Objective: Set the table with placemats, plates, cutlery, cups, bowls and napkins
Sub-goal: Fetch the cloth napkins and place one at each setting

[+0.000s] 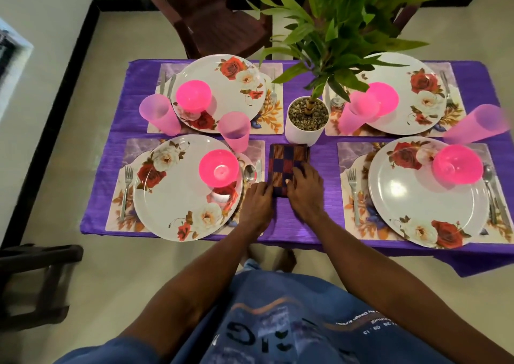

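Note:
A folded stack of dark checked napkins (286, 157) lies on the purple tablecloth (328, 196) between the two near placemats. My left hand (257, 203) has its fingers curled round the stack's lower left edge. My right hand (306, 189) rests on top of the stack's near right part. Each setting has a floral placemat and plate, such as the near left plate (178, 196) and the near right plate (422, 199). A pink bowl (219, 167) sits on each plate. Forks, spoons and knives flank the plates, and pink cups such as one (234, 132) stand close by.
A white pot (306, 132) with a tall green plant stands at the table's middle, just behind the napkins. Two dark brown chairs (217, 15) stand at the far side. A dark stool (36, 280) is on the floor at my left. I stand at the table's near edge.

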`<state>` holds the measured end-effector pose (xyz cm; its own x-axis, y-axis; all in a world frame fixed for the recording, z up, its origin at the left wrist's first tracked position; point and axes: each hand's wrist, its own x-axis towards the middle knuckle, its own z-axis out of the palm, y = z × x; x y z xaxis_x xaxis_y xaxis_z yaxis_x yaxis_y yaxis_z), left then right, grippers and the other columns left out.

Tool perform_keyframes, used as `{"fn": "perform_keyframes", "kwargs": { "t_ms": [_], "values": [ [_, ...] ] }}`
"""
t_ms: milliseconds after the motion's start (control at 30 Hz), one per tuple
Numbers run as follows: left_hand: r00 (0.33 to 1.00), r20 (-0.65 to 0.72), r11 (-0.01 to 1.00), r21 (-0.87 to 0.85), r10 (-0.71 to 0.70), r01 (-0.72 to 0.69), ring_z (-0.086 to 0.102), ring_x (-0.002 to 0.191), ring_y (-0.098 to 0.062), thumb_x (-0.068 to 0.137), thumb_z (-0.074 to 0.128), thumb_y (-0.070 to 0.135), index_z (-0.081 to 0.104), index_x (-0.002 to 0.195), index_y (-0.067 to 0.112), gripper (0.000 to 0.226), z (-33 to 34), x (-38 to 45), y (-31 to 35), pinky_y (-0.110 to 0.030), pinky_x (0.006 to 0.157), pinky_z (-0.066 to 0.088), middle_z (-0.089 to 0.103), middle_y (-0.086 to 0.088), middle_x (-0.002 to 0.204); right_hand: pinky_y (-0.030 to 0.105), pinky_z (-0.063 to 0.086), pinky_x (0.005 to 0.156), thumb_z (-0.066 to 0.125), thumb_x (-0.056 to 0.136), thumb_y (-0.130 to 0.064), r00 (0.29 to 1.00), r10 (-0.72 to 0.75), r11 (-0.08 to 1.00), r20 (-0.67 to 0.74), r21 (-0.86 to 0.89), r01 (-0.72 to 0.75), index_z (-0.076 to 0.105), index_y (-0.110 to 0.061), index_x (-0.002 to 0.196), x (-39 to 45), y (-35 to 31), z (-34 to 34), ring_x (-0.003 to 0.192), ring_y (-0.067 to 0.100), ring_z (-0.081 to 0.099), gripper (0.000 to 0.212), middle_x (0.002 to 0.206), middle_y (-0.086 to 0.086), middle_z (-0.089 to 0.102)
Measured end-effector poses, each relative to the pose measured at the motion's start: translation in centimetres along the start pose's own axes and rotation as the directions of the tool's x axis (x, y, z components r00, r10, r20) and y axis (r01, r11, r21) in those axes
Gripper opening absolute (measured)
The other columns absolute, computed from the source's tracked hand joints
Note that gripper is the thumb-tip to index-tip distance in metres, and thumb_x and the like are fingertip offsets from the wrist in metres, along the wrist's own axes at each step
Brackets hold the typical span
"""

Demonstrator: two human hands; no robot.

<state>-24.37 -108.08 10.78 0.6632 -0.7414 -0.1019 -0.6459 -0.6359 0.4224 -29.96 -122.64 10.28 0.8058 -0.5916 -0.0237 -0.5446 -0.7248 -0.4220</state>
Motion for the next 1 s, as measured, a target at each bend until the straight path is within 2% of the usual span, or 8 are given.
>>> {"fn": "perform_keyframes", "kwargs": {
  "t_ms": [133,267,500,667,767,833,900,1000],
  "values": [
    [1.0,0.02,0.998,0.066,-0.011,0.01,0.051,0.119,-0.032,0.083,0.071,0.018,0.056,0.123,0.008,0.045,-0.2,-0.4,-0.3,-0.042,0.104,0.04,0.057,-0.015,0.124,0.048,0.032,0.111,0.046,0.098,-0.027,0.997,0.007,1.0,0.076,0.029,-0.01,0.053,-0.012,0.132,-0.4,0.1,0.7,0.139,0.032,0.032,0.038,0.149,0.011,0.041],
    [1.0,-0.005,0.999,0.031,-0.017,0.017,0.051,0.117,-0.031,0.08,0.076,0.019,0.058,0.122,0.005,0.047,-0.6,-0.6,-1.0,-0.043,0.102,0.045,0.058,-0.016,0.123,0.045,0.03,0.114,0.045,0.099,-0.026,0.996,-0.02,0.999,0.087,0.043,0.016,0.051,-0.012,0.134,-0.4,0.2,0.4,0.141,0.031,0.028,0.038,0.15,0.01,0.041],
    [1.0,0.029,0.998,0.059,0.003,-0.005,0.049,0.12,-0.034,0.085,0.072,0.017,0.056,0.125,0.0,0.047,-1.2,-0.5,-1.6,-0.041,0.103,0.041,0.058,-0.019,0.126,0.048,0.032,0.115,0.044,0.1,-0.027,0.992,-0.012,0.999,0.128,0.048,0.006,0.051,-0.013,0.135,-0.3,0.1,0.2,0.143,0.032,0.025,0.038,0.151,0.009,0.04],
    [1.0,0.004,0.993,0.117,0.029,-0.029,0.053,0.114,-0.033,0.083,0.076,0.034,0.059,0.121,0.004,0.052,-0.7,-0.6,-1.7,-0.042,0.099,0.045,0.061,-0.018,0.118,0.048,0.034,0.112,0.046,0.099,-0.025,0.991,-0.008,0.998,0.13,0.064,-0.001,0.051,-0.013,0.134,-0.3,-0.2,-0.3,0.142,0.032,0.025,0.038,0.15,0.009,0.041],
    [1.0,-0.031,0.994,0.111,0.003,0.0,0.045,0.129,-0.035,0.083,0.074,0.038,0.051,0.132,0.005,0.064,-0.4,-0.5,-1.5,-0.044,0.11,0.036,0.054,-0.019,0.134,0.05,0.036,0.112,0.046,0.099,-0.026,0.991,-0.014,0.998,0.137,0.055,0.006,0.052,-0.013,0.134,-0.2,-0.1,-0.3,0.141,0.033,0.026,0.038,0.15,0.009,0.041],
    [0.999,-0.035,0.995,0.1,-0.003,0.006,0.031,0.142,-0.036,0.087,0.069,0.029,0.041,0.144,0.005,0.067,-0.8,0.1,-1.0,-0.043,0.118,0.02,0.042,-0.019,0.148,0.049,0.033,0.114,0.046,0.099,-0.024,0.991,-0.033,0.998,0.133,0.059,0.026,0.052,-0.011,0.134,-0.3,-0.1,-0.4,0.141,0.034,0.027,0.038,0.149,0.011,0.042],
    [0.999,0.027,0.995,0.097,0.025,-0.028,0.016,0.148,-0.032,0.091,0.059,0.015,0.029,0.152,0.009,0.068,-1.4,1.0,-0.5,-0.039,0.121,0.004,0.029,-0.014,0.158,0.048,0.03,0.115,0.048,0.099,-0.019,0.99,-0.067,0.995,0.122,0.076,0.058,0.053,-0.009,0.135,-0.3,-0.1,-0.6,0.141,0.035,0.027,0.038,0.149,0.012,0.043],
    [0.988,0.135,0.987,0.134,0.074,-0.092,0.008,0.15,-0.03,0.094,0.052,0.016,0.019,0.155,0.014,0.07,-1.9,2.3,0.0,-0.041,0.122,0.001,0.019,-0.009,0.162,0.048,0.026,0.117,0.049,0.097,-0.015,0.987,-0.064,0.994,0.148,0.101,0.05,0.051,-0.011,0.139,-0.1,0.3,-0.8,0.143,0.035,0.023,0.042,0.152,0.011,0.039]
  ]
}}
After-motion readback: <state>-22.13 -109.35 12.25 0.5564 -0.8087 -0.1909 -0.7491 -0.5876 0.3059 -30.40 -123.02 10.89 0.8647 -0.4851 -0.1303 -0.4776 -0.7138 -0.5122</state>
